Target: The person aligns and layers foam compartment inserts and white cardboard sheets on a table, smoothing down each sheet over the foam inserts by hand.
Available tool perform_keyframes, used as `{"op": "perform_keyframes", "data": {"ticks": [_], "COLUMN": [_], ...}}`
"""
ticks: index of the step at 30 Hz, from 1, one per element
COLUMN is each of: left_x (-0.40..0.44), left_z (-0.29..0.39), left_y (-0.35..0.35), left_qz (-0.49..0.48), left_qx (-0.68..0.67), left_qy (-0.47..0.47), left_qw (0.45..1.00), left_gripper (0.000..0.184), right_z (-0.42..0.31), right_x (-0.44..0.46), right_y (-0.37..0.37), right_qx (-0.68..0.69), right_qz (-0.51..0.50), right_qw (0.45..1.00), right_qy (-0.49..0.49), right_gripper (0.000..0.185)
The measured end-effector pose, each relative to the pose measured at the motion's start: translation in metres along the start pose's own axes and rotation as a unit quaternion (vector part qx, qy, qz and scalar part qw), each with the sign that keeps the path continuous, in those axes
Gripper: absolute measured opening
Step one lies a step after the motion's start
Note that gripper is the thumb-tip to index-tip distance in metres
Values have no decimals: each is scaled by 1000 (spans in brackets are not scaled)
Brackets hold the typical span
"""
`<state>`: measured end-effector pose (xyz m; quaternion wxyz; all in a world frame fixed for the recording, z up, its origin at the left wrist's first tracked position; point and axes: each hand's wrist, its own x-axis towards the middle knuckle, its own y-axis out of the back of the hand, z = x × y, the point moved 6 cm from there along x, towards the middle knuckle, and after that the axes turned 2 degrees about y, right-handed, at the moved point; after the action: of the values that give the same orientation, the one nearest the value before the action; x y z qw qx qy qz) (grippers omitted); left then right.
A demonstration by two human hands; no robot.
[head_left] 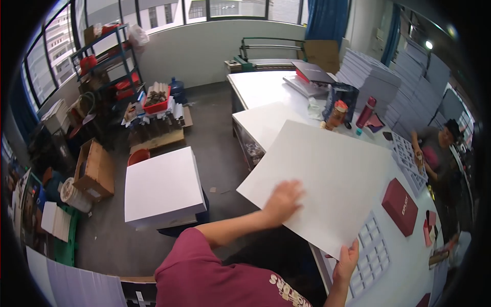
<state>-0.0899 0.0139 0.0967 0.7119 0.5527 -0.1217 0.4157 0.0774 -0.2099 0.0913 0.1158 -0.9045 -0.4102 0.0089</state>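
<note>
A large white board [327,179] is held up at a tilt above the work table. My right hand [346,260] grips its near corner, the fingers wrapped over the edge. My left hand [284,203] is over the board's left part, blurred by motion, its fingers looking stretched out; whether it touches the surface I cannot tell. Under and beside the board's right edge lies a white tray with a grid of compartments [372,250]. Next to that tray is a dark red box with lettering [400,207].
A stack of white sheets [162,187] stands to my left. On the table [255,84] are an amber bottle [337,113], a red flask [365,112] and another gridded tray [409,161]. A co-worker [437,148] stands at the right. A cardboard box [95,171] sits on the floor.
</note>
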Motion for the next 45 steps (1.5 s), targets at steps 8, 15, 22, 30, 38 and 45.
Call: {"op": "perform_keyframes", "data": {"ticks": [8,15,22,30,38,45], "left_x": [9,47,37,28,25,20], "left_z": [-101,11,48,42,47,44], "left_y": [-44,-84,-123,-136,-144,-149], "left_qz": [-174,-276,-302,-339,-355,-354], "left_qx": [-359,-531,-524,-483,-473,-478], "left_qy": [379,295,274,280,279,286], "left_qw": [835,745,747,757,756,751], "left_gripper": [57,31,21,20,21,21], "right_z": [-8,-23,-10,21,26,22], "right_x": [-74,-119,-172,-201,-204,-203], "right_y": [143,205,240,247,247,245], "right_qx": [-5,-133,-288,-394,-419,-416], "right_qz": [159,305,376,308,277,286], "right_qw": [987,943,881,865,864,861], "right_qy": [2,20,-1,-39,-39,-60], "right_gripper": [52,41,40,50,49,50]}}
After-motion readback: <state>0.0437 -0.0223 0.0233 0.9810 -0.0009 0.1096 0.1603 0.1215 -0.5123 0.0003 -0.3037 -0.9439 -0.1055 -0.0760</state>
